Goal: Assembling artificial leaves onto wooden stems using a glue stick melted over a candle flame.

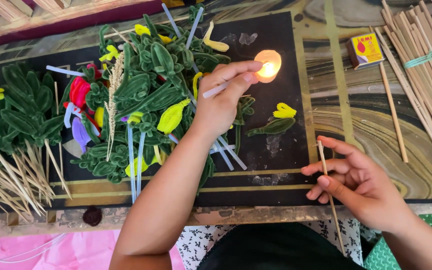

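My left hand (223, 97) pinches a thin white glue stick (216, 90) and points its tip toward the flame of a small lit candle (269, 65) on the black mat (281, 145). The stick's end is close to the flame, hidden behind my fingertips. My right hand (358, 182) rests near the table's front edge and holds a thin wooden stick (328, 192) upright between thumb and fingers. A pile of green, yellow and red fuzzy-wire leaves and flowers (146, 85) lies just left of my left hand.
A small yellow matchbox (365, 50) sits at the upper right beside a bundle of wooden sticks (426, 65) tied with a green band. Loose thin sticks (11, 175) fan out at the lower left. A single green and yellow flower piece (276, 122) lies below the candle.
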